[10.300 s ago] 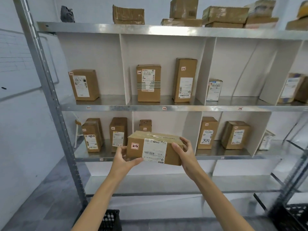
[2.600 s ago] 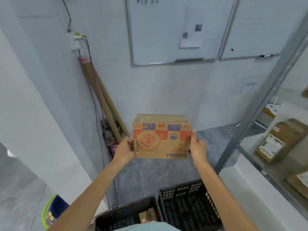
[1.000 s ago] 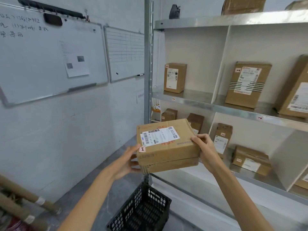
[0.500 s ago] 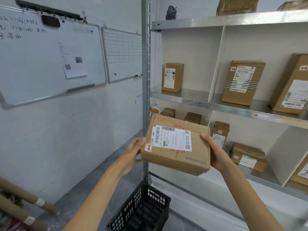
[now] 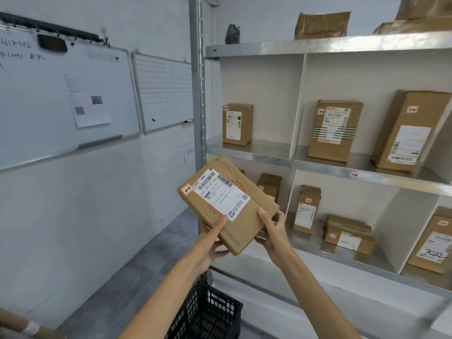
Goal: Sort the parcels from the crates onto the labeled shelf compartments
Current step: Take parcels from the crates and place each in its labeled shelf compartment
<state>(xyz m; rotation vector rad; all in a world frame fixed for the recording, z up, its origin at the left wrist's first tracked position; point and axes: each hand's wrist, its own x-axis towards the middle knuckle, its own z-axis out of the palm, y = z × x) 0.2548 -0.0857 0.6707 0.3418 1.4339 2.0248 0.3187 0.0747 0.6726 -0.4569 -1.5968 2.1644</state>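
- The parcel, a flat brown cardboard box, is held in the air in front of the metal shelf unit, just right of its front upright post.
- Long axis: it runs diagonally, from the upper-left end near the post down to the lower-right end at the hands. The broad face is tilted toward the viewer.
- That face carries a white shipping label with barcodes, and a small pink tag marked "1-1" at the left corner.
- Left hand: it grasps the lower-left edge, thumb laid flat on the front face touching the label, palm under the box.
- Right hand: it grasps the lower-right corner, thumb on the front face, remaining fingers behind the box.
- Most of the parcel extends above and to the left of both hands; the grip is at its lower end only.
- The upper-left compartment holds one upright box tagged "1-1"; a matching tag is on the shelf edge below it.
- The compartment to its right holds two upright boxes, one striped and one leaning.
- The held parcel partly covers the lower-left compartment; the boxes there are only partly visible.
- A black plastic crate stands on the floor beneath the forearms.
- Two whiteboards hang on the wall to the left.
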